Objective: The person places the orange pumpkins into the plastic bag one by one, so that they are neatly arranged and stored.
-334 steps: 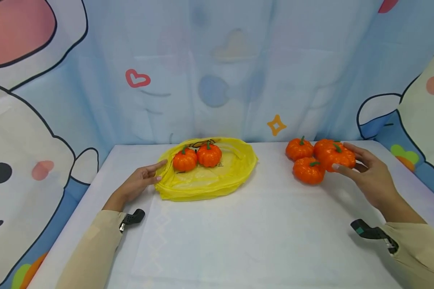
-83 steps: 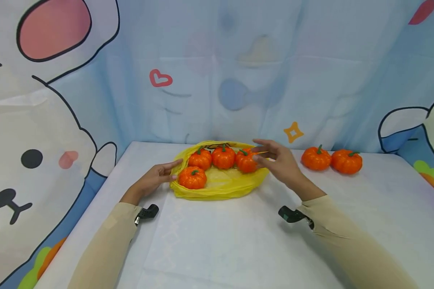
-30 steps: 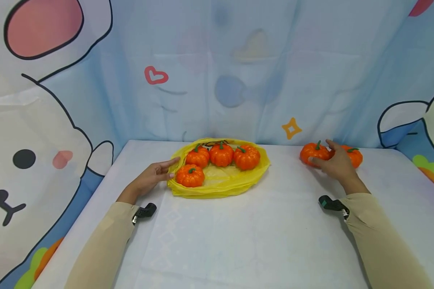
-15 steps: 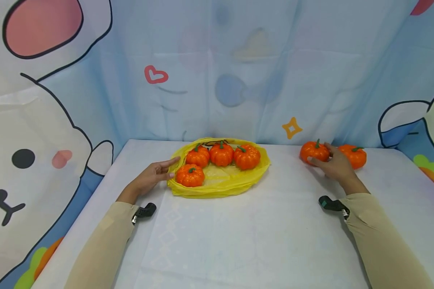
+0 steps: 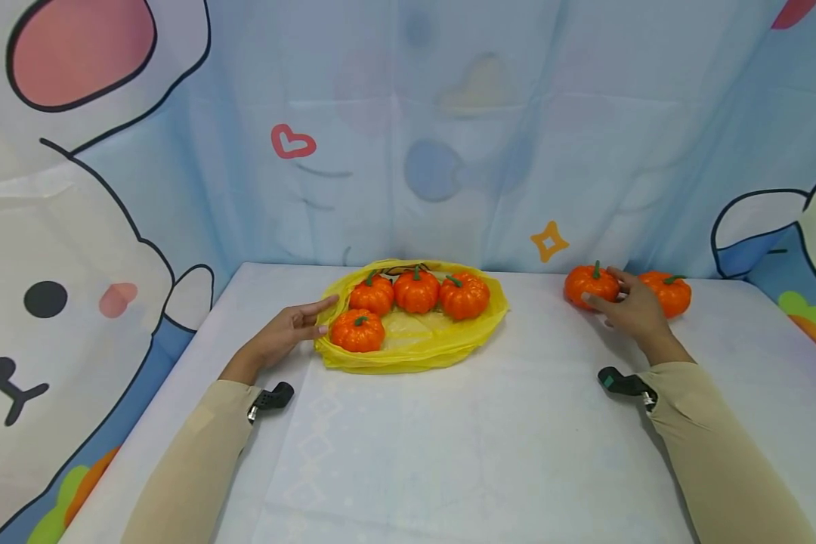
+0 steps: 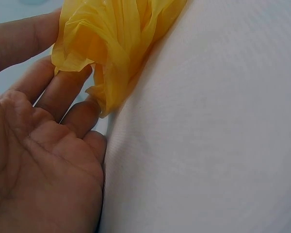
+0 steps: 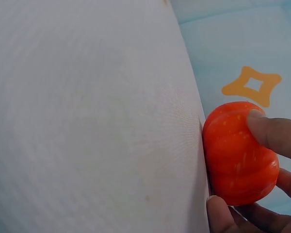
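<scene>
A yellow plastic bag (image 5: 415, 359) lies spread with its mouth up, several orange toy pumpkins (image 5: 416, 292) inside. My left hand (image 5: 277, 336) holds the bag's left rim between thumb and fingers; the left wrist view shows the crinkled bag edge (image 6: 111, 53) against the fingers, their tips partly hidden. At the right my right hand (image 5: 635, 308) grips a toy pumpkin (image 5: 588, 285) that rests on the table. In the right wrist view the thumb presses one side of this pumpkin (image 7: 240, 155) and fingers curl under the other. Another pumpkin (image 5: 666, 293) sits just right of the hand, apart from it.
A white cloth covers the table (image 5: 462, 446). Behind it hangs a blue printed curtain (image 5: 353, 174), close to the bag and pumpkins. Black camera mounts (image 5: 272, 397) sit on both wrists.
Since the earliest frame, two more pumpkins have come into the bag. My right hand has moved from the bag to a pumpkin at the right; the outer pumpkin shifted slightly right. The left hand stays.
</scene>
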Demonstrator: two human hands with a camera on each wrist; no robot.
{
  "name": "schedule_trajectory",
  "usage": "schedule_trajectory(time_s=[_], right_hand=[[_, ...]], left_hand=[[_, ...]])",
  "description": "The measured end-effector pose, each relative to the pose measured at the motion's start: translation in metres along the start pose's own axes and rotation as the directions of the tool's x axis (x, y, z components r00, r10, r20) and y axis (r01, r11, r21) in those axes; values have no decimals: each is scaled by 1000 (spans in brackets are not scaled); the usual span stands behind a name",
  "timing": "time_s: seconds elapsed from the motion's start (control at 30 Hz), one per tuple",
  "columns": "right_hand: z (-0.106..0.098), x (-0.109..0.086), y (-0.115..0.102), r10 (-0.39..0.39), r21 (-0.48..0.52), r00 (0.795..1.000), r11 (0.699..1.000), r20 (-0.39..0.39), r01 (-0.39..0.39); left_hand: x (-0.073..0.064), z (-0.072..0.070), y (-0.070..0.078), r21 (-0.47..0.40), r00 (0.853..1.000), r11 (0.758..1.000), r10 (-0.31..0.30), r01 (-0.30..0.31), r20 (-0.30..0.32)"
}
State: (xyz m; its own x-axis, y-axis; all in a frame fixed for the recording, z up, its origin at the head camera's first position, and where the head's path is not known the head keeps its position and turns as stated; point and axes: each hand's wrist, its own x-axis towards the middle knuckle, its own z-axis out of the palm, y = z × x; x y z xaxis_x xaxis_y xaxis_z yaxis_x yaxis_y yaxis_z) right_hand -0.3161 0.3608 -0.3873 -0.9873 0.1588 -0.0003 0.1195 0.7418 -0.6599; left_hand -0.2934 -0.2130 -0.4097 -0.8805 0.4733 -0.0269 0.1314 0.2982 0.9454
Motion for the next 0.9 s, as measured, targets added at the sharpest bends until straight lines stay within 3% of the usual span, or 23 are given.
schedule_trajectory(time_s=[0.23, 0.4, 0.73, 0.9], right_hand=[[-2, -4, -7, -26, 52, 999, 998, -35, 28], [-2, -9, -23, -36, 92, 998, 995, -53, 41], [13, -35, -86, -114, 258, 993, 959, -33, 119], [27, -55, -115, -211, 300, 977, 933, 12, 198]], left_hand=[[0, 1, -1, -3, 1000, 1000, 8, -8, 1], [1, 0, -1, 16, 1000, 1000, 4, -4, 1], [-1, -1, 1, 16, 1000, 1000, -10, 10, -10], [2, -1, -1, 2, 1000, 1000, -6, 6, 0]])
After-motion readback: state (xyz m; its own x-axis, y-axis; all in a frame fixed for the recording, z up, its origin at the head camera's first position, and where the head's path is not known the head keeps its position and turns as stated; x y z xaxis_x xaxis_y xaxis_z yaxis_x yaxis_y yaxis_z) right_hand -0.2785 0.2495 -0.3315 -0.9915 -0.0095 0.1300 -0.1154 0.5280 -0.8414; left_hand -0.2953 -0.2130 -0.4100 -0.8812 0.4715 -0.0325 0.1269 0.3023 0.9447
